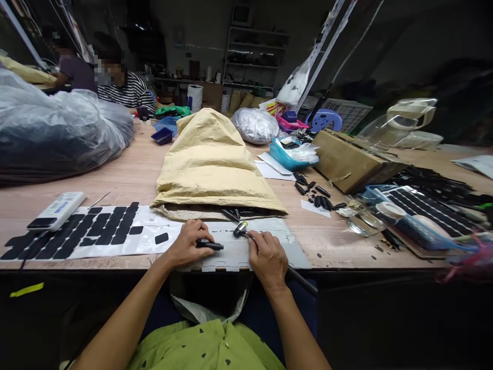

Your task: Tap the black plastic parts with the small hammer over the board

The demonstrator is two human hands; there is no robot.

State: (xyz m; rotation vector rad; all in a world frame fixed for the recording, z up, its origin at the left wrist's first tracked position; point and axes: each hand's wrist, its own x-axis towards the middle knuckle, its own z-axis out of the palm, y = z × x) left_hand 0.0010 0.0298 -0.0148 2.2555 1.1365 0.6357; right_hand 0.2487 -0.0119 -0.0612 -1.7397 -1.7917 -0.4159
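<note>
My left hand (189,243) is closed round a small black cylindrical piece (211,245), which points to the right over the grey board (231,259) at the table's front edge. My right hand (268,258) grips a small hammer (241,229) with a dark head and a yellow-green part; its dark handle comes out below the hand. The hammer head is above and right of the black piece, apart from it. Just behind both hands lies a tan sack (215,169), its mouth toward me, with black pieces (231,214) showing inside.
A sheet of black stickers (111,231) and a white device (57,210) are at left, a large plastic bag (57,128) behind. Loose black pieces (321,200), a cardboard box (354,159) and a blue basin (290,154) stand right. Two people sit at the back left.
</note>
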